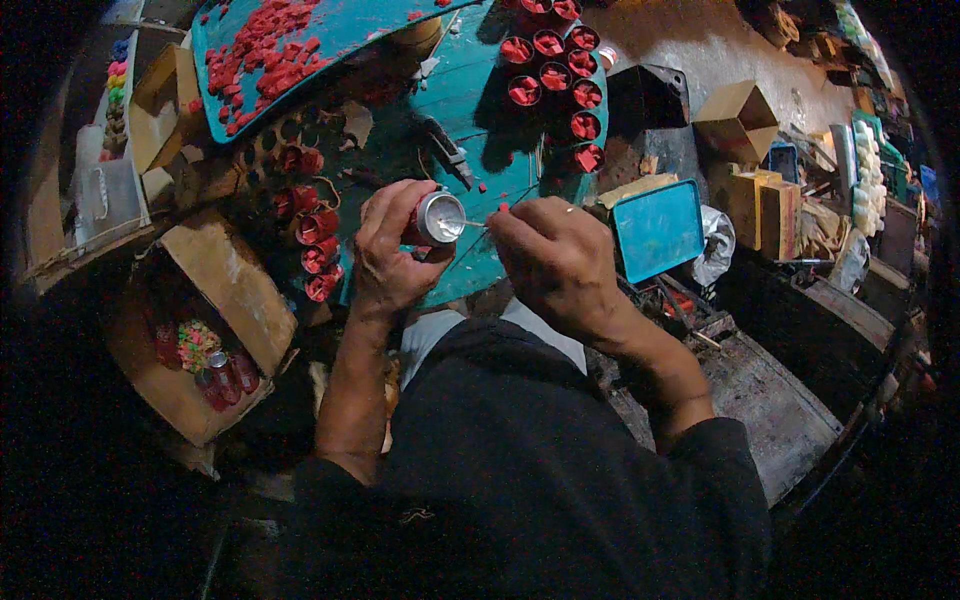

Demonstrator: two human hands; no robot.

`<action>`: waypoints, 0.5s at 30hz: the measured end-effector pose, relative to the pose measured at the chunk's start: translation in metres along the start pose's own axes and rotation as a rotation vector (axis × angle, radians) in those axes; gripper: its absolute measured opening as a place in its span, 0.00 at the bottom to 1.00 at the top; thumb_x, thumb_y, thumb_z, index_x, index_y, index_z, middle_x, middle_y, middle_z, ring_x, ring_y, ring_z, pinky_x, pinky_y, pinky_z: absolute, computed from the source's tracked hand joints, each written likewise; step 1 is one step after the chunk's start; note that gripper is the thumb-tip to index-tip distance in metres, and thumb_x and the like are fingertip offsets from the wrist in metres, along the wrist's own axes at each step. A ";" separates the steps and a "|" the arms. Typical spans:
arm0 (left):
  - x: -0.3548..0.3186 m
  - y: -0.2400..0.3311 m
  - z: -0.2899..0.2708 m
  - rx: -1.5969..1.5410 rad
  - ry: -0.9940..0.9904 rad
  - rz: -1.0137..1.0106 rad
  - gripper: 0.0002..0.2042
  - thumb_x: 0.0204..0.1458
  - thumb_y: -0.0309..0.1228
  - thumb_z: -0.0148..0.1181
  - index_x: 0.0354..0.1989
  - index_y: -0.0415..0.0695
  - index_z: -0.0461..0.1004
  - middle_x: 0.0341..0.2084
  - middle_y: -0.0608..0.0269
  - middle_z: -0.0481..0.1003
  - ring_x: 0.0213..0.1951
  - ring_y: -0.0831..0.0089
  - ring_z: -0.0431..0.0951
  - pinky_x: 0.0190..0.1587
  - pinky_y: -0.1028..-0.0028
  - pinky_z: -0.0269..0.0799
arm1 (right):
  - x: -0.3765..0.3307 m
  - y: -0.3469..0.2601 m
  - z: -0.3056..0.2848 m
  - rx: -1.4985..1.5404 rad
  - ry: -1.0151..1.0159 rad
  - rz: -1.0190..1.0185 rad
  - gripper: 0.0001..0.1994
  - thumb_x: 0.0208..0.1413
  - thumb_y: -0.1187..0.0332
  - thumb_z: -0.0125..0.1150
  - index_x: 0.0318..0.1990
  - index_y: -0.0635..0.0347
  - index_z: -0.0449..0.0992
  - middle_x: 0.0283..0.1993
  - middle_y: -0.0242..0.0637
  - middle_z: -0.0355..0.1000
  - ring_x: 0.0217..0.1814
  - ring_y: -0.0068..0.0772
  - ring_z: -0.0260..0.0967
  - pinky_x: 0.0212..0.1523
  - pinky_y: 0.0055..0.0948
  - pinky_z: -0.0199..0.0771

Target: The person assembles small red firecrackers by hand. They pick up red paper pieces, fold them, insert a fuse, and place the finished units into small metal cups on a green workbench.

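My left hand [388, 240] is wrapped round a small red cup [440, 218] with a silvery mouth tilted toward me; something whitish shows inside. My right hand [560, 255] is closed, thumb and fingers pinching a thin pale strand [474, 224] that reaches to the cup's mouth. Whether it is a wick or a stick I cannot tell. A bit of red shows at the right fingertips. Just beyond my hands, a dark knife-like tool [447, 152] lies on the teal table [470, 110].
Several cups [553, 76] filled with red chunks stand at the far right of the table, more cups [318, 255] along its left. A teal tray [345, 55] bears loose red chunks. An open cardboard box [235, 290] sits left; a smaller blue tray [658, 232] is right.
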State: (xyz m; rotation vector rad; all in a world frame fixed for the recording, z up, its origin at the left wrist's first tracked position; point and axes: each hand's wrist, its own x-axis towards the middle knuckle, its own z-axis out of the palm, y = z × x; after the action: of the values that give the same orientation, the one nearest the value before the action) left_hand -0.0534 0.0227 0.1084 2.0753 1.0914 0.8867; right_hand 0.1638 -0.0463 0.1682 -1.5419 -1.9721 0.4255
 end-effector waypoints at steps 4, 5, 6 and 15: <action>0.004 0.006 0.006 0.011 0.001 0.062 0.31 0.35 0.26 0.76 0.54 0.45 0.75 0.47 0.54 0.78 0.49 0.52 0.79 0.54 0.58 0.72 | -0.004 0.006 0.004 -0.089 0.020 -0.068 0.16 0.44 0.69 0.65 0.44 0.57 0.77 0.35 0.35 0.71 0.36 0.40 0.72 0.32 0.40 0.72; 0.004 0.005 0.008 0.040 -0.010 0.083 0.32 0.35 0.27 0.77 0.55 0.44 0.75 0.49 0.53 0.78 0.50 0.52 0.79 0.55 0.58 0.73 | -0.004 0.007 0.003 -0.104 0.014 -0.076 0.17 0.44 0.69 0.64 0.44 0.57 0.77 0.36 0.35 0.71 0.36 0.40 0.72 0.31 0.40 0.71; 0.005 0.003 0.009 0.067 -0.022 0.104 0.33 0.35 0.29 0.78 0.56 0.44 0.75 0.50 0.52 0.78 0.51 0.52 0.79 0.55 0.58 0.75 | -0.003 0.007 0.000 -0.119 0.005 -0.072 0.17 0.44 0.68 0.63 0.45 0.57 0.77 0.36 0.35 0.71 0.36 0.40 0.71 0.32 0.40 0.71; 0.014 0.011 0.008 0.137 -0.031 0.123 0.31 0.37 0.30 0.77 0.55 0.44 0.74 0.48 0.55 0.78 0.50 0.53 0.79 0.57 0.55 0.70 | 0.001 0.010 -0.004 -0.152 -0.070 -0.077 0.18 0.46 0.68 0.63 0.48 0.58 0.78 0.39 0.36 0.72 0.39 0.39 0.72 0.38 0.39 0.69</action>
State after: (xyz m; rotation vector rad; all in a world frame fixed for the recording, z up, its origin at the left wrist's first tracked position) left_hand -0.0360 0.0275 0.1158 2.2817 1.0432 0.8565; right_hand 0.1739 -0.0427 0.1661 -1.5557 -2.1532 0.3078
